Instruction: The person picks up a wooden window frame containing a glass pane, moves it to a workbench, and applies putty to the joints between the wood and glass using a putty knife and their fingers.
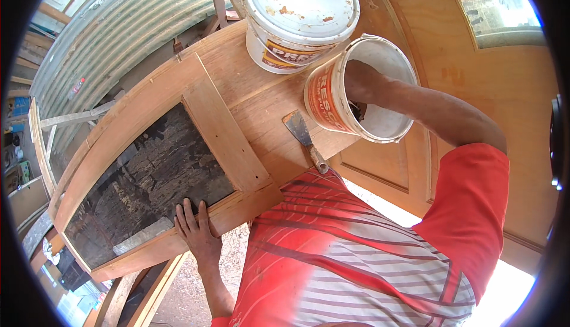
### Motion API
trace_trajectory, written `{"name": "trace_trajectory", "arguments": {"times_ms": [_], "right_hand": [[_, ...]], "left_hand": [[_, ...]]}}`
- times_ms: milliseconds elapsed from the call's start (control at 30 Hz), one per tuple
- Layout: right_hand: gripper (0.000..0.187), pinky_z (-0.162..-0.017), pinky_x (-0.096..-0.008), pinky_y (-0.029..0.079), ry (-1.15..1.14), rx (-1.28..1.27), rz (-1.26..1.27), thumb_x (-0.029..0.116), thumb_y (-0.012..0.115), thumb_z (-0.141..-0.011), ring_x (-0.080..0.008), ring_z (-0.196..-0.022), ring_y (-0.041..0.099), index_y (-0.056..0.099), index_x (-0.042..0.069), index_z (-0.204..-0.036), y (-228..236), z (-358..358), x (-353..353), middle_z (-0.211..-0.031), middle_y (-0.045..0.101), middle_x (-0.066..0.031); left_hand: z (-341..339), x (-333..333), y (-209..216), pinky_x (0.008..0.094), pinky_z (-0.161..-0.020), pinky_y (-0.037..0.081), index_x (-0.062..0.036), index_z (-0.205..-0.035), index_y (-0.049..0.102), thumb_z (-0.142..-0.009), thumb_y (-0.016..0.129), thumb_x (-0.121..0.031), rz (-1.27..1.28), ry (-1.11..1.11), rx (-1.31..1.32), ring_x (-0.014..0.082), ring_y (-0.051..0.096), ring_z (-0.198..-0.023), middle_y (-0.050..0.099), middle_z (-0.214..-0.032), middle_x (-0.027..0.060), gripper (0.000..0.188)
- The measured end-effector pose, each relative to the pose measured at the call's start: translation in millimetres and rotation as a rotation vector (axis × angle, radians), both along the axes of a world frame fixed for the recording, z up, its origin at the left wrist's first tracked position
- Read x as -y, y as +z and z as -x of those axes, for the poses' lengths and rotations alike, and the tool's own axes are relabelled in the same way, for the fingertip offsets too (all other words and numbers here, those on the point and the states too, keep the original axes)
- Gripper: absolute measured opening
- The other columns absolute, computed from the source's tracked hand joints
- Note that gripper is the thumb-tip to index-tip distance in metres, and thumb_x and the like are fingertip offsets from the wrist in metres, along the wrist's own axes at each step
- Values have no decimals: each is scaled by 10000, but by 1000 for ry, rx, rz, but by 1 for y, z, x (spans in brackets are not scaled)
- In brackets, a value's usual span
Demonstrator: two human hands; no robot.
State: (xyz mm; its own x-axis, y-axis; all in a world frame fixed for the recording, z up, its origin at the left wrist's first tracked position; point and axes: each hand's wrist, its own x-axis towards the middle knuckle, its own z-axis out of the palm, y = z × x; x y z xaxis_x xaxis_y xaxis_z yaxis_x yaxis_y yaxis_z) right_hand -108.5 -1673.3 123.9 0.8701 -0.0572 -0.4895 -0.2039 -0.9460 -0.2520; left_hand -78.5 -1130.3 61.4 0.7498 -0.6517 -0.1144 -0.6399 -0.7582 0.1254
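Head view: the left hand (199,232) is lying spread on a brown wooden frame (224,134). The right hand (363,81) is reaching inside a white-and-orange plastic bucket (328,101) — its grip I cannot tell — which is standing beside a white lidded pail (303,6).

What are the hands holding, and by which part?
The left hand holds nothing; it lies on the wooden frame. The right hand is inside the open bucket, so I can't tell.

Room runs between the wooden frame (225,134) and scraper (300,132), the lidded bucket (303,21) blocking beyond.
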Motion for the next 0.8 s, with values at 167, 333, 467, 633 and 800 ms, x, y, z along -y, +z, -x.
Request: {"name": "trace_trajectory", "arguments": {"times_ms": [167, 333, 467, 633, 800], "right_hand": [[300, -853, -453, 585, -477, -158, -219, 267, 607, -975, -358, -936, 750, 751, 29, -1086, 15, -7, -16, -1036, 766, -214], [330, -938, -457, 550, -175, -4, -95, 305, 712, -919, -337, -1041, 723, 754, 56, -1131, -1, 8, -3, -1111, 759, -187], [309, -979, -457, 539, 87, 41, 12, 231, 732, -916, -327, -1078, 706, 739, 71, -1181, -36, 20, 31, -1167, 748, -170], [240, -933, -467, 544, 277, 151, 378, 169, 663, -934, -367, -1020, 711, 741, 39, -1119, -11, 23, 35, -1131, 748, -194], [228, -911, -433, 558, -214, 200, 129, 116, 629, -958, -355, -987, 726, 739, 15, -1131, 61, 26, 4, -1132, 741, -207]], "left_hand": [[1, -3, -2, 626, -1249, 252, -162, -1477, 548, -991, 606, -80, 8, 5, -10, 431, 290, -1549, 353, -1666, 182, 496], [3, -6, 1, 624, -1242, 271, -174, -1465, 566, -985, 620, -80, 27, 14, -7, 429, 310, -1539, 360, -1665, 162, 492], [5, -8, -3, 616, -1236, 284, -176, -1460, 581, -969, 628, -69, 63, 17, -2, 429, 331, -1526, 373, -1658, 152, 505], [-3, -7, 1, 601, -1243, 269, -181, -1492, 558, -905, 710, -77, -21, 0, -47, 436, 314, -1530, 344, -1673, 149, 615], [-7, 0, 14, 603, -1262, 226, -206, -1546, 503, -685, 928, -200, 81, -12, -194, 438, 251, -1563, 294, -1692, 184, 960]]}}
